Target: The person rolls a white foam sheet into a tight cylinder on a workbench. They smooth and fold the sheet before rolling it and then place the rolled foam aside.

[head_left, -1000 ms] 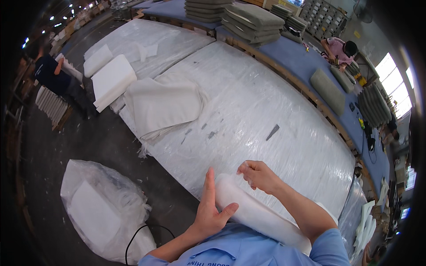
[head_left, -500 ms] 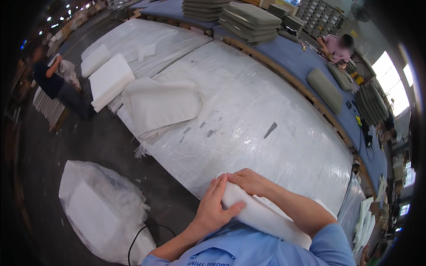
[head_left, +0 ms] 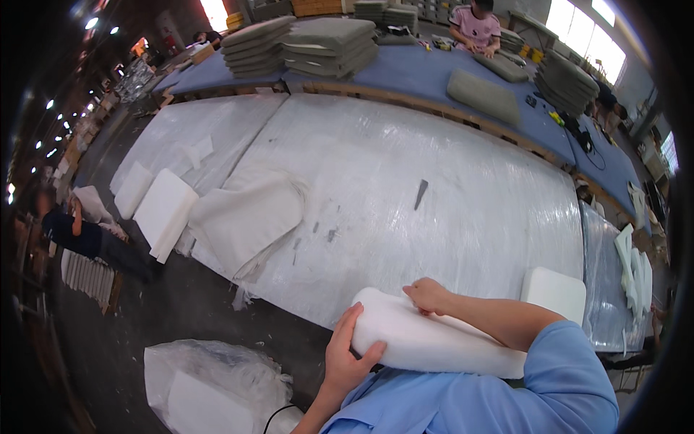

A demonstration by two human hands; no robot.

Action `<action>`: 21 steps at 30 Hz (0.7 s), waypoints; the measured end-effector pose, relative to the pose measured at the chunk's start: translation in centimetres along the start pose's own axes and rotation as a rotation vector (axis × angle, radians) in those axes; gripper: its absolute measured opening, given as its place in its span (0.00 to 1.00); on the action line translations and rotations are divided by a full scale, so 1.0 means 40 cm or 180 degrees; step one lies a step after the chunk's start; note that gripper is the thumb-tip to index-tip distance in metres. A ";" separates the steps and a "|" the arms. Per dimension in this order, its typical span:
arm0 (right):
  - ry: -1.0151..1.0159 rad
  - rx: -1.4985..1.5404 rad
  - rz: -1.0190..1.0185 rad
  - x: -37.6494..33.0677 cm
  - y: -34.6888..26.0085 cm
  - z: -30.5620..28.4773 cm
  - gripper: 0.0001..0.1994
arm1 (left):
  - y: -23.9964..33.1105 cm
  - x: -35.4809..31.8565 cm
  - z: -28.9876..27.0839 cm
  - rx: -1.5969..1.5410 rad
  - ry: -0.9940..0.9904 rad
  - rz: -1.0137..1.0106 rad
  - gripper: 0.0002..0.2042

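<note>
A thick white padded cushion (head_left: 434,346) with a soft, fibrous surface stands on its long side against my front, at the near edge of the plastic-covered table (head_left: 361,195). My left hand (head_left: 347,362) is closed round its rounded left end, fingers over the far side and thumb on the near face. At the cushion's far upper edge is my right hand (head_left: 428,296), fingers curled in a pinch; the fingertips are partly hidden. Another white cushion (head_left: 555,291) lies beyond my right forearm.
White fabric sheets (head_left: 253,213) and white foam pads (head_left: 165,206) lie at the table's left. A plastic bag (head_left: 217,376) with white pieces sits on the floor. Blue tables (head_left: 412,72) behind hold grey cushion stacks (head_left: 329,47). One person (head_left: 477,29) works there, another (head_left: 79,231) stands left.
My view has turned and the cushion shows more fully. My right hand has moved right, away from my left hand, along the cushion's far edge. My left hand stays at its end.
</note>
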State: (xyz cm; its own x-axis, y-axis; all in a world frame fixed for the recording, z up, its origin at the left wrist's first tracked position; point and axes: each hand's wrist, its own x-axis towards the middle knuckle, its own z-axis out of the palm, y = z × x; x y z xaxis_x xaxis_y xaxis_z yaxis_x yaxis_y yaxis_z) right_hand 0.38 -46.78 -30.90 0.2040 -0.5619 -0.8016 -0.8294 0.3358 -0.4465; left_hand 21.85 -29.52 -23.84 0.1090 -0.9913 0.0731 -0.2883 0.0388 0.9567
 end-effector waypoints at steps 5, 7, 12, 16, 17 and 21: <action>-0.0412 0.0427 -0.1023 -0.137 -0.149 -0.024 0.21 | -0.028 -0.057 -0.003 -0.0873 -0.0113 -0.0338 0.44; 0.0018 0.0431 -0.1982 -0.125 -0.150 0.039 0.21 | -0.020 -0.059 0.004 -0.1119 -0.0091 -0.0360 0.48; -0.0186 -0.0778 -0.2506 -0.142 -0.134 0.085 0.20 | -0.001 -0.068 0.016 -0.0652 0.0283 -0.0129 0.56; 0.0279 -0.1463 -0.1759 -0.025 0.088 -0.064 0.19 | -0.010 -0.015 -0.033 0.0096 -0.0489 0.0166 0.39; 0.0439 -0.1375 -0.1768 -0.029 0.130 -0.115 0.17 | -0.011 -0.002 -0.048 0.0117 -0.0420 0.0202 0.34; 0.0501 0.0139 -0.0880 -0.181 0.227 -0.320 0.13 | 0.010 0.031 -0.021 0.0301 -0.0342 0.0428 0.21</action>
State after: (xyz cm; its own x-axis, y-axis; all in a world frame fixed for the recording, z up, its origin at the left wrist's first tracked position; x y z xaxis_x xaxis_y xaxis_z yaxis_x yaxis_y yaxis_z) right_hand -15.26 -49.34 -24.07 0.3329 -0.7452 -0.5778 -0.7300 0.1842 -0.6582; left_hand 22.65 -30.64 -23.13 -0.0373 -0.9859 0.1633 -0.3822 0.1650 0.9092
